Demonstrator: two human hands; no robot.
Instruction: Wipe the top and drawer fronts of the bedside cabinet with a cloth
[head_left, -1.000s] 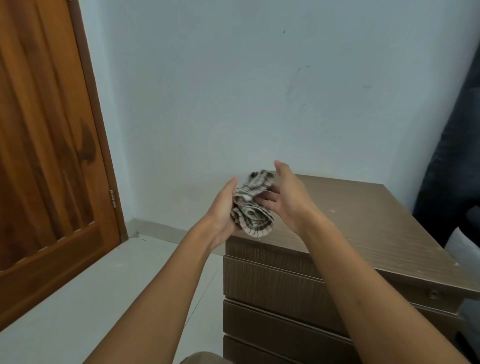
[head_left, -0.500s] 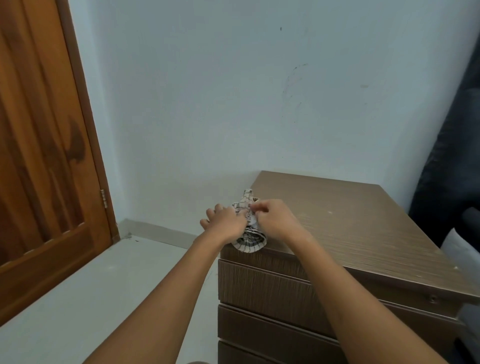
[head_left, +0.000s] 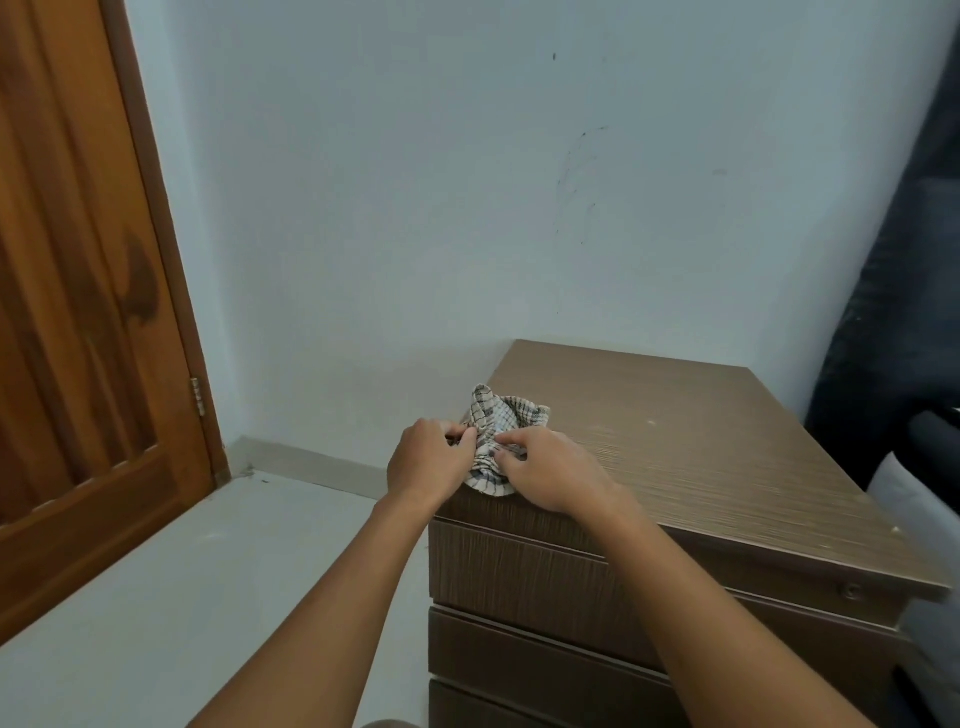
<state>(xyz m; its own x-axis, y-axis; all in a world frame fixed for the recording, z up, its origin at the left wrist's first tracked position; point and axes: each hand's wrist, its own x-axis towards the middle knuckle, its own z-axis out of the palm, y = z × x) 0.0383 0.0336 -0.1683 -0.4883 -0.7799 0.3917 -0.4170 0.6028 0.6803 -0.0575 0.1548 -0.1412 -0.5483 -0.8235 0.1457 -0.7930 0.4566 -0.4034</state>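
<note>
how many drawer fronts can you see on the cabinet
3. The top drawer front sits just under the cabinet top, the middle one below it, and a third is cut off by the bottom edge. More may lie below, out of view.

left hand (head_left: 427, 460), right hand (head_left: 551, 474) pinched together

Brown bedside cabinet (head_left: 701, 467); crumpled checked cloth (head_left: 498, 431) on top, front-left corner.

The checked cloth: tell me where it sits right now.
In the head view the checked cloth lies bunched on the near left corner of the cabinet top, held between the left hand and right hand, just above the top drawer front.
</note>
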